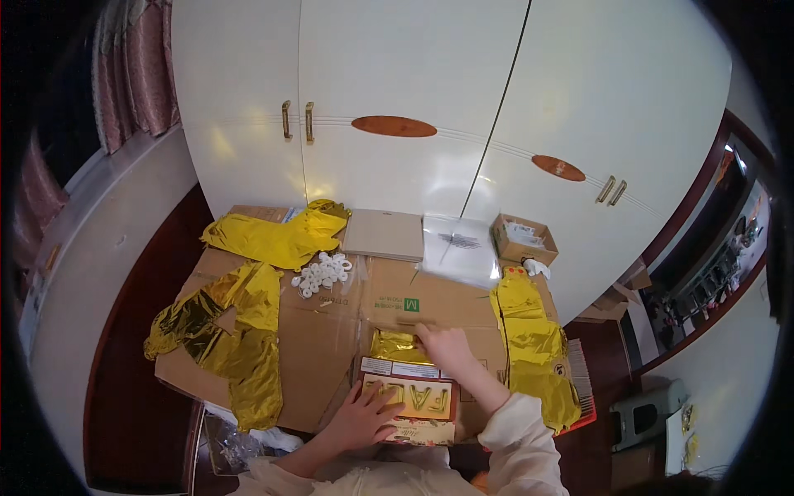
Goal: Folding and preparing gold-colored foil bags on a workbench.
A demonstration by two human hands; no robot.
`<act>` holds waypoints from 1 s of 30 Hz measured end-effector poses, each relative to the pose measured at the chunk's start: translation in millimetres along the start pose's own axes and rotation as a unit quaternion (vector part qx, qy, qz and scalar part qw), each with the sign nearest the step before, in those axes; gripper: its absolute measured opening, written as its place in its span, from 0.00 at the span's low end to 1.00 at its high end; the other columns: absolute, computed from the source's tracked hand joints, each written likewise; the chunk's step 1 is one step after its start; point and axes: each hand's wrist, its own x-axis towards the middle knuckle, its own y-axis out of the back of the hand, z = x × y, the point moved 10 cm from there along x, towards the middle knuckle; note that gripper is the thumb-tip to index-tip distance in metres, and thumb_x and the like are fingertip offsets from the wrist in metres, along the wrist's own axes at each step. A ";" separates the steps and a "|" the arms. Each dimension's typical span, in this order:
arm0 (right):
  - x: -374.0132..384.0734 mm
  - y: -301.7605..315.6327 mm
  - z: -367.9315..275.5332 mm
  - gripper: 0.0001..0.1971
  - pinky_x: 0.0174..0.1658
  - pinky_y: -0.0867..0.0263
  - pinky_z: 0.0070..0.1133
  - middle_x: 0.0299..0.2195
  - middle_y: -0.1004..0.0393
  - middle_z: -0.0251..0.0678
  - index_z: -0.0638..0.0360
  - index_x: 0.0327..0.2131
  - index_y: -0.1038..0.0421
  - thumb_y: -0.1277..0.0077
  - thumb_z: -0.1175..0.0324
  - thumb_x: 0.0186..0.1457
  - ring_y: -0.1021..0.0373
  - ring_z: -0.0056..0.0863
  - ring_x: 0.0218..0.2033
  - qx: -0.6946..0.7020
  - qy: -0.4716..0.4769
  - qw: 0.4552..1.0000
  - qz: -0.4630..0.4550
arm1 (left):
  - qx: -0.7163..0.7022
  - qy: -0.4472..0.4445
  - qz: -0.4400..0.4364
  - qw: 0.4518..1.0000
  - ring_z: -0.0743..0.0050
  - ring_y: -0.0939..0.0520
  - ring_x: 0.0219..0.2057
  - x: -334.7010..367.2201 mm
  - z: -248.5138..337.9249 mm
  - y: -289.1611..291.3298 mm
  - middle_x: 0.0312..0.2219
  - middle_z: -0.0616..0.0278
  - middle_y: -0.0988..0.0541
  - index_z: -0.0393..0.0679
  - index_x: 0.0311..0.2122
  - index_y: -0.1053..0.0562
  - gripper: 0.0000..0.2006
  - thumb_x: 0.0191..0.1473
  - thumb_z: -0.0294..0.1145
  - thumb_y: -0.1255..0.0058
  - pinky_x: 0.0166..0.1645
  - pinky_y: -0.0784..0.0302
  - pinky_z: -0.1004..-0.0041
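Observation:
A printed card point(434, 431) with pictures of gold letter balloons lies at the near edge of the cardboard. My left hand point(368, 416) rests on its left part, fingers spread and holding nothing. Just beyond the card sits a folded gold foil balloon point(395, 347), a white printed strip along its near side. My right hand point(444, 349) is closed at the balloon's right edge, its fingertips pinching the foil, partly hidden by the hand itself. Larger flat gold foil balloons point(256, 318) lie to the left, and another stack of gold foil balloons point(533, 339) lies to the right.
White plastic rings or clips point(324, 274) are piled at the back left. Grey-brown card sheets point(383, 234), clear plastic bags point(461, 248) and a small open carton point(525, 240) stand along the back. Behind them rises a white wardrobe point(389, 74). A grey stool point(649, 412) is at right.

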 end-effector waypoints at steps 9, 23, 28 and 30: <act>-57.3 25.3 -71.3 0.07 0.26 0.35 0.21 0.22 0.34 0.25 0.50 0.28 0.32 0.48 0.65 0.42 0.31 0.22 0.26 -0.062 0.111 0.990 0.060 | 0.006 0.003 0.007 1.000 0.49 0.38 0.62 -1.9 -1.9 -3.5 0.56 0.59 0.32 0.60 0.56 0.29 0.26 0.52 0.55 0.48 0.65 0.50 0.39; -89.7 6.6 -91.0 0.07 0.27 0.38 0.20 0.22 0.36 0.25 0.50 0.28 0.31 0.48 0.64 0.41 0.33 0.21 0.27 -0.046 0.106 0.992 0.041 | 0.005 0.003 -0.009 1.000 0.42 0.34 0.58 -1.7 -3.0 -7.7 0.52 0.60 0.29 0.59 0.53 0.27 0.24 0.52 0.56 0.48 0.65 0.51 0.38; -65.8 22.2 -65.5 0.07 0.27 0.36 0.24 0.23 0.36 0.27 0.51 0.29 0.31 0.48 0.66 0.43 0.32 0.25 0.27 -0.015 0.053 0.996 0.071 | 0.005 0.003 -0.007 1.000 0.48 0.37 0.61 -1.8 -2.7 -7.5 0.57 0.58 0.33 0.60 0.57 0.30 0.27 0.54 0.56 0.50 0.65 0.53 0.38; -48.7 21.2 -44.2 0.07 0.27 0.35 0.27 0.23 0.34 0.30 0.51 0.30 0.30 0.46 0.66 0.45 0.30 0.29 0.26 0.014 0.006 0.998 0.062 | 0.015 -0.003 0.008 1.000 0.49 0.36 0.61 -1.5 -1.0 -4.6 0.58 0.59 0.34 0.60 0.57 0.30 0.27 0.52 0.55 0.48 0.64 0.50 0.38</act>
